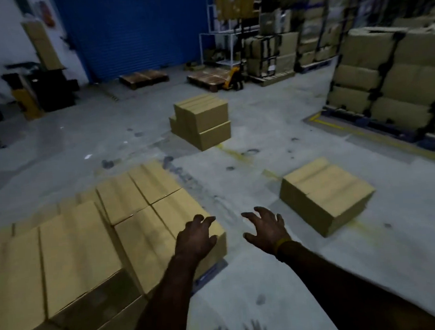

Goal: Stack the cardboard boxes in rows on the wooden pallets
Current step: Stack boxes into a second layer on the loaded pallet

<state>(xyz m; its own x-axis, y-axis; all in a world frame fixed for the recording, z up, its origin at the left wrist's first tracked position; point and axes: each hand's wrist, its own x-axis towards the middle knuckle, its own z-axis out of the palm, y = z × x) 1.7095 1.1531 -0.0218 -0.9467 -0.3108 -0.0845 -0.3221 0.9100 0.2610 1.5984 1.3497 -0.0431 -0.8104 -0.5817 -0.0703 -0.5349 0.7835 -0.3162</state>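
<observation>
Several cardboard boxes [126, 220] lie packed in rows at the lower left; a dark strip under their near corner may be the pallet [210, 272]. My left hand [195, 239] hovers with spread fingers over the near right corner of that stack and holds nothing. Beside it, over bare floor, my right hand [265, 227] is also spread and empty. A single cardboard box [324, 195] lies on the floor to the right of my hands. Farther off, in the middle of the floor, stands a small pile of boxes [200, 121].
Two bare wooden pallets [144, 77] [205, 79] lie near the blue shutter door, one with a yellow pallet jack [232, 80]. Strapped stacks of boxes [393, 78] on a blue pallet fill the right side. Racks with goods stand at the back right.
</observation>
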